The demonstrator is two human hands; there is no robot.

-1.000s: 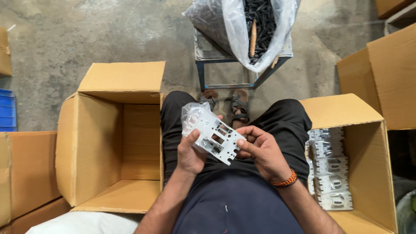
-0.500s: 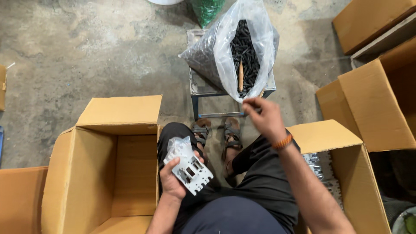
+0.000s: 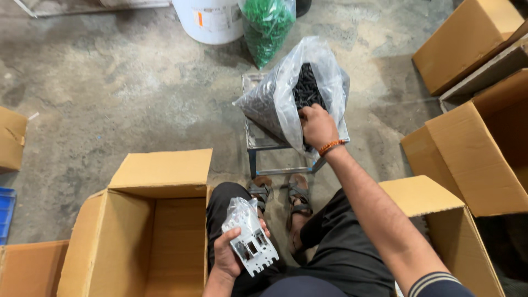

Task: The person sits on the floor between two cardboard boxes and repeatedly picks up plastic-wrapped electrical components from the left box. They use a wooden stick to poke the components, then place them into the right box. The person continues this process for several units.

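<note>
The right hand (image 3: 318,125) is sunk into the clear bag of black parts (image 3: 300,99) in the upper middle, its grip hidden. Well below, the left hand (image 3: 228,258) clasps the white plastic housing (image 3: 250,242), long axis pointing up-frame.

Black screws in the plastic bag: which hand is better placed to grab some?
Right. The right hand is already inside the mouth of the clear plastic bag, on the black screws. The left hand is occupied, holding the white plastic part over the lap.
</note>
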